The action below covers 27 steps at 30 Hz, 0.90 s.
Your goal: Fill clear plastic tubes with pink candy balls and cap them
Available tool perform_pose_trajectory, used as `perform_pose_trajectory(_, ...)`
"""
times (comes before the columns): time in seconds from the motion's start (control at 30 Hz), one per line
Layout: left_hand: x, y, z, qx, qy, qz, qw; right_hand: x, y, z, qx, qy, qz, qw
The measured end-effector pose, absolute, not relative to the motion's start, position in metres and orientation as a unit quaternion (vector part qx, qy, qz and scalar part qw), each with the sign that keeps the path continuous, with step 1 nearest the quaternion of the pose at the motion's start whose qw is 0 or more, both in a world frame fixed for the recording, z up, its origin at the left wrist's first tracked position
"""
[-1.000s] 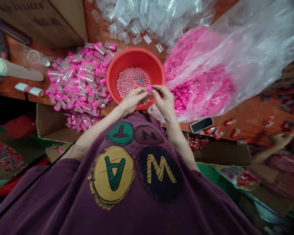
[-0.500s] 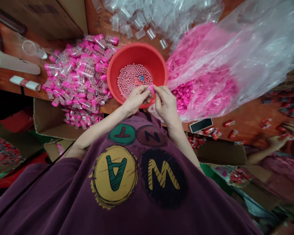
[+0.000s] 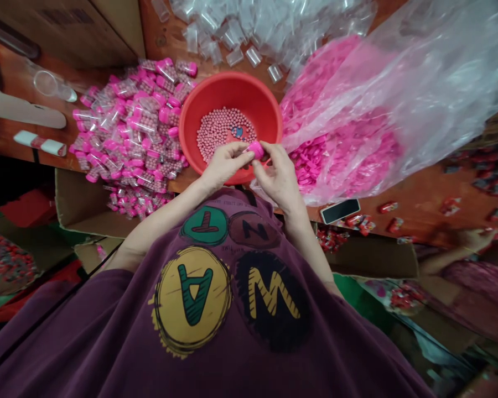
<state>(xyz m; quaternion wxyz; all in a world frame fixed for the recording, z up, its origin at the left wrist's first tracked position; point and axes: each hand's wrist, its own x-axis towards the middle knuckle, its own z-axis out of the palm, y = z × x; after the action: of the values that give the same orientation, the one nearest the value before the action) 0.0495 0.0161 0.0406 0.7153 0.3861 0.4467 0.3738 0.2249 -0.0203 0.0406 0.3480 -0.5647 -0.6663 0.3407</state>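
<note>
In front of the red basin (image 3: 231,83), my left hand (image 3: 226,163) pinches a small bottle with a pink cap (image 3: 256,149). The body of the bottle is mostly hidden behind my fingers. My right hand (image 3: 279,171) has its index finger and thumb at the right side of that cap. Small pink beads (image 3: 219,130) lie in the bottom of the basin, beneath my hands. To the left is a heap of small clear bottles (image 3: 145,119) with pink caps and pink beads inside. A plastic bag (image 3: 382,72) of pink plastic pieces (image 3: 311,160) lies on the right.
Clear empty bottles (image 3: 253,55) are piled at the back. Cardboard boxes stand at the back left (image 3: 62,33) and below the table edge (image 3: 91,213). A phone (image 3: 340,211) lies near the right front edge. At far right, another person's hand (image 3: 479,240) is near small red packets.
The pink cap has turned so that more of its top shows. My right fingers have opened slightly and shifted around it. The view has shifted a little.
</note>
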Motion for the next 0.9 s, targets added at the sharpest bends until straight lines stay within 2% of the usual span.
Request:
perform_pose_trajectory(0.1,0.054,0.013,0.038,0.367,0.467,0.371,0.714,0.218,-0.023,0.044,-0.591,-0.72,0.258,0.254)
perform_pose_trajectory(0.2,0.061,0.01,0.038,0.347,0.486,0.369,0.713,0.212,-0.021,0.033,-0.617,-0.732,0.205,0.206)
perform_pose_trajectory(0.57,0.068,0.004,0.03,0.317,0.55,0.349,0.689,0.197,-0.022,0.0,-0.638,-0.727,0.179,0.182)
perform_pose_trajectory(0.9,0.07,-0.001,-0.012,0.424,0.606,0.359,0.569,0.19,-0.026,-0.009,-0.652,-0.705,0.232,0.156)
